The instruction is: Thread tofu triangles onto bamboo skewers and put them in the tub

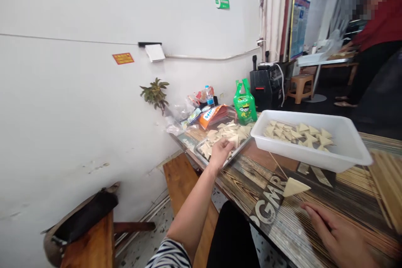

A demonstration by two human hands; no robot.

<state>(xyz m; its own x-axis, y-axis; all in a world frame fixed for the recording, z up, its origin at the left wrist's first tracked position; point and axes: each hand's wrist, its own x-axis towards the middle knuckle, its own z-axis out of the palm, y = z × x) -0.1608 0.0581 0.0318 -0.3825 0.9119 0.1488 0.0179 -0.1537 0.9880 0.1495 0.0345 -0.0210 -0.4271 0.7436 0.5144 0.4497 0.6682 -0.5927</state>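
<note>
My left hand (220, 153) reaches over a metal tray (201, 157) heaped with pale, thin triangles that look like tofu. Its thumb and fingers are closed on one triangle (234, 140) at the near side of the heap. Over the table my right hand (337, 232) pinches the lower end of a thin wooden skewer (277, 164). A single pale triangle (296, 187) is threaded on that skewer, just beyond the fingertips. To the right of the tray, a white plastic tub (309, 160) contains several skewered triangles (309, 132).
Behind the tray lie an orange package (213, 115), a water bottle (209, 96) and a green bag (245, 106). A bundle of bare skewers (387, 184) rests at the table's right. Wooden benches (179, 184) stand along the wall. Further back, a person in red (381, 29) stands at another table.
</note>
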